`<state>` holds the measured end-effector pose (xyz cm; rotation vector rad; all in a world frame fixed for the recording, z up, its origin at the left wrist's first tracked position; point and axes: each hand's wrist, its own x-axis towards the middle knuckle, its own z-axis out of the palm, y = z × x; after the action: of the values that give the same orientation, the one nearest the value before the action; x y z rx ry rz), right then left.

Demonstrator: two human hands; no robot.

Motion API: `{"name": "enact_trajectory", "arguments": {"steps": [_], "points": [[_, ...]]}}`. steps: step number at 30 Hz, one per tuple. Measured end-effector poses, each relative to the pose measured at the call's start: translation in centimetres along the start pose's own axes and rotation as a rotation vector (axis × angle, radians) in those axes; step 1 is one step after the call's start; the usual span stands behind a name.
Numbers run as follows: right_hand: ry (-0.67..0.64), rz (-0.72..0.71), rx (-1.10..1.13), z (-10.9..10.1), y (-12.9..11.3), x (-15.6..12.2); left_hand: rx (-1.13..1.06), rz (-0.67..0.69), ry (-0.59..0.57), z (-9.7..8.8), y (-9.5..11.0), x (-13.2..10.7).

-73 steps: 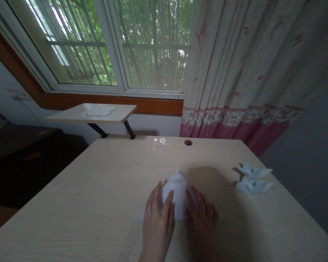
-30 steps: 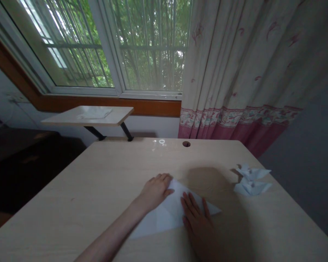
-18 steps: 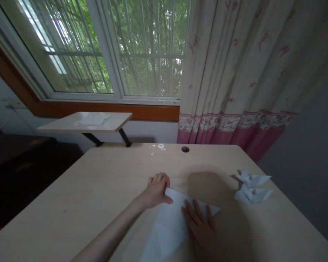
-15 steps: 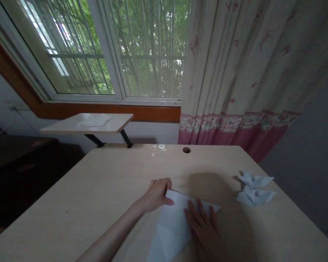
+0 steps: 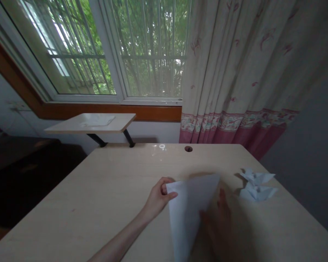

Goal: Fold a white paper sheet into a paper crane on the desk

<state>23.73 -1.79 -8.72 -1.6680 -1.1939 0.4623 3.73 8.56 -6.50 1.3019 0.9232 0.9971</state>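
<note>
A white sheet of paper [image 5: 188,211] with fold creases stands lifted off the light wooden desk [image 5: 103,203], its upper edge tilted toward the window. My left hand [image 5: 159,198] pinches the sheet's upper left corner between thumb and fingers. My right hand [image 5: 218,222] is behind the paper's right side, mostly hidden and blurred; only a thumb and part of the palm show, touching the sheet.
Two small folded white paper shapes [image 5: 258,185] lie near the desk's right edge. A cable hole [image 5: 188,149] sits at the desk's far edge. A raised side shelf [image 5: 93,123] stands at the back left. A curtain [image 5: 234,72] hangs behind; the window is left.
The paper was flat on the desk under both hands, then unfolded. Now it is lifted up on edge, the left hand pinching its corner and the right hand moved behind it.
</note>
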Motion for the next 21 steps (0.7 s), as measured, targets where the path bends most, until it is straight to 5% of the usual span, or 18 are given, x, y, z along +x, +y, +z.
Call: {"name": "enact_trajectory", "arguments": {"steps": [3,6,21], "points": [[-0.216,0.254,0.429,-0.2,-1.0,0.3,-0.093,-0.019,0.028,0.5,-0.2,-0.3],[-0.385,0.421,0.599,-0.6,-2.0,0.2,-0.164,-0.048,0.042,1.0,-0.3,-0.7],[-0.371,0.633,0.535,-1.7,-2.6,-0.3,-0.268,-0.187,-0.018,1.2,0.1,-1.3]]}}
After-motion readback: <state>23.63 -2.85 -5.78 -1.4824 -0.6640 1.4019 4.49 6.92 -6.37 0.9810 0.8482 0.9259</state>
